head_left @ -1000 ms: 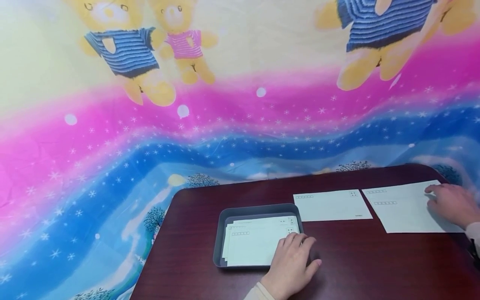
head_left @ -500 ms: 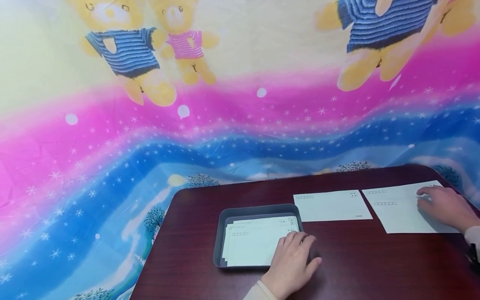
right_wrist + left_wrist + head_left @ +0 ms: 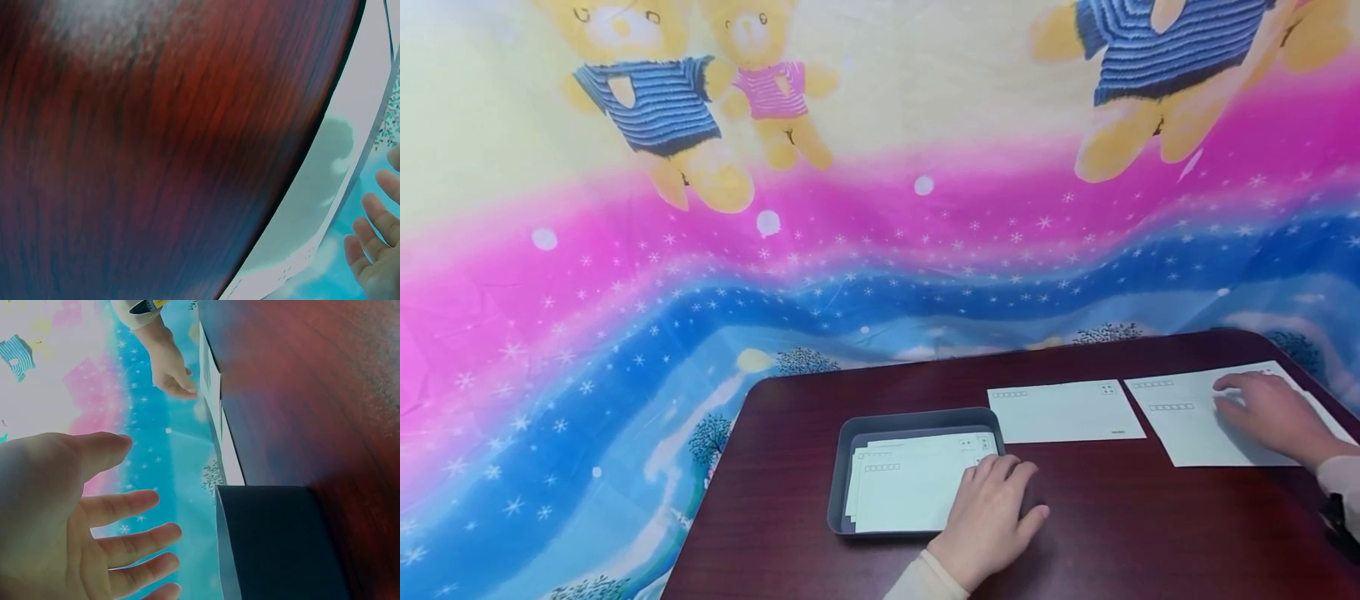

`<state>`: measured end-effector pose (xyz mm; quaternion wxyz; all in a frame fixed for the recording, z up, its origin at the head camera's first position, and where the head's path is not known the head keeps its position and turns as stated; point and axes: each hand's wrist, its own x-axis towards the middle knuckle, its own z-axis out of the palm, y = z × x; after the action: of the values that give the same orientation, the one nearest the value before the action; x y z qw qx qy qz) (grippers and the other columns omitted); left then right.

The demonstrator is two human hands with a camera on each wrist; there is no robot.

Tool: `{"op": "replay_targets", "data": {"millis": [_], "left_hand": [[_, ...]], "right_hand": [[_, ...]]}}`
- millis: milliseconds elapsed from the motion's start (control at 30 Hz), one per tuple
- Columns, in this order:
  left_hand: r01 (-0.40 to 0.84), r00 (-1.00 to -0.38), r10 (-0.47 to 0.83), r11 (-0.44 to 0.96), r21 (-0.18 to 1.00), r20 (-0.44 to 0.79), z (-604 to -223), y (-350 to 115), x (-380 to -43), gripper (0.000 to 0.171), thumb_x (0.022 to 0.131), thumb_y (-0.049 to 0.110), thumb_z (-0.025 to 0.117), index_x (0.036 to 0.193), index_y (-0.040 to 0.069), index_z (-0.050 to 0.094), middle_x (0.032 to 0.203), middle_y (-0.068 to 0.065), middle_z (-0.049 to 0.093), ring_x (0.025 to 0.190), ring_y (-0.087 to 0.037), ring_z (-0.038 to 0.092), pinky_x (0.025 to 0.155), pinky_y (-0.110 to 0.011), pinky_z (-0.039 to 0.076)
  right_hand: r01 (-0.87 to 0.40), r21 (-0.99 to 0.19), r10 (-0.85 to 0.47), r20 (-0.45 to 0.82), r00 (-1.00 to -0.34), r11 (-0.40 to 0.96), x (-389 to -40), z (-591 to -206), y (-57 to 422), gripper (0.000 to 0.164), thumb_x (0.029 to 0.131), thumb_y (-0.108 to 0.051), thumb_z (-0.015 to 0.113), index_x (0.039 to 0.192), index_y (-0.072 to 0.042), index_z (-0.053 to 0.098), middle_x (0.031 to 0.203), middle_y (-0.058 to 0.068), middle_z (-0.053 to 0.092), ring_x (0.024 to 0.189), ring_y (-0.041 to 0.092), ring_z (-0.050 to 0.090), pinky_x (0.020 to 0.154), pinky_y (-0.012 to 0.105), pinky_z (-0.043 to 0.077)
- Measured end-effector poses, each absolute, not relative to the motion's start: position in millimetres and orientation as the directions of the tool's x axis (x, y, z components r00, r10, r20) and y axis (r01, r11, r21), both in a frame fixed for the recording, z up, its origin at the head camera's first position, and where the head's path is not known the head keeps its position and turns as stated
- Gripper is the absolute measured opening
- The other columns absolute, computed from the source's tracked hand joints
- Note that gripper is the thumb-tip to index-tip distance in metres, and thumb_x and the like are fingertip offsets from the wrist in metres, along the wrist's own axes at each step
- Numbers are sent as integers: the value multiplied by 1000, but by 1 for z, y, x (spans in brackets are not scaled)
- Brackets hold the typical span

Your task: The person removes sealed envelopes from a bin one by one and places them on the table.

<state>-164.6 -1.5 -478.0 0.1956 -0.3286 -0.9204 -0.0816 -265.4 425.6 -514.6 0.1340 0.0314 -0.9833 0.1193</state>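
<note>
A printed backdrop (image 3: 850, 217) (teddy bears (image 3: 658, 104) in striped shirts) hangs behind a dark reddish table (image 3: 1150, 533).

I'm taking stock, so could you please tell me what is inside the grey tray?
Inside the tray lie overlapping white envelopes. The top one hides most of those beneath; the left hand covers its lower right corner. Their number is unclear.
</note>
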Motion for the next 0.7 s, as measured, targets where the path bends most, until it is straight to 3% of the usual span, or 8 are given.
{"op": "replay_targets", "data": {"millis": [700], "left_hand": [[615,-723,544,788,37,425,-473,-6,-168,42,92,48,48,122,21,58,118,4,59,111,-13,51,86,-30,42]], "right_hand": [[-246,-309,-139,331,-933,919,-256,-498,377,33,85,-21,64,106,4,65,106,29,62,100,45,52,81,61,39]]}}
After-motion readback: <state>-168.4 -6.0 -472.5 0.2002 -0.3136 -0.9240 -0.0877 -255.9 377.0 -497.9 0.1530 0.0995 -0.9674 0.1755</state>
